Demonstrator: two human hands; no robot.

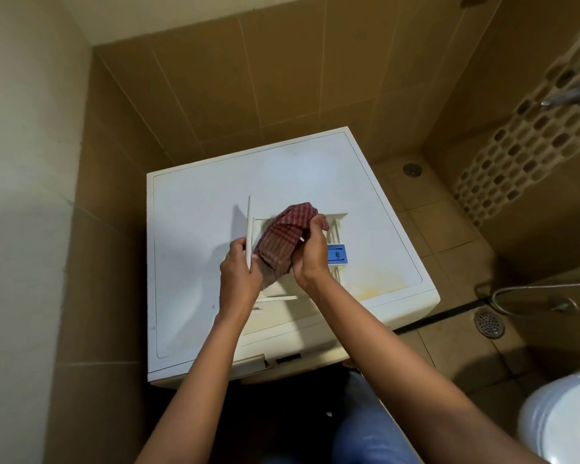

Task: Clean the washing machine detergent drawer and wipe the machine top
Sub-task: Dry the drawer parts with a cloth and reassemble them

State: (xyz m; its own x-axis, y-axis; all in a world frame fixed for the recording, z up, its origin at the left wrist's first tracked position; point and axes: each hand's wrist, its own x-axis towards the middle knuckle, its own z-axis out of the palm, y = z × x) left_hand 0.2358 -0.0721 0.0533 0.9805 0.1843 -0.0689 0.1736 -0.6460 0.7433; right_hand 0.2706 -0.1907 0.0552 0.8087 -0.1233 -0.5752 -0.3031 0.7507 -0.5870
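Drawer [336,229] on machine top [198,212], left grip [240,272] pinching its front, right grip [310,254] bunching cloth [282,236] seemingly inside.

I count one washing machine [195,209], one detergent drawer [335,226] with one blue insert [337,254], one checked cloth [283,239], two hands, my left hand [240,269] and right hand [310,254], two floor drains [412,169] [489,323], one metal hose [533,289], and one white fixture [563,423], possibly a toilet

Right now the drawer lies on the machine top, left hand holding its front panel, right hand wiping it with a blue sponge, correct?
Not quite: the head view shows the right hand gripping a red checked cloth, not a blue sponge. The rest holds: the drawer lies on the machine top, left hand holding its front panel.
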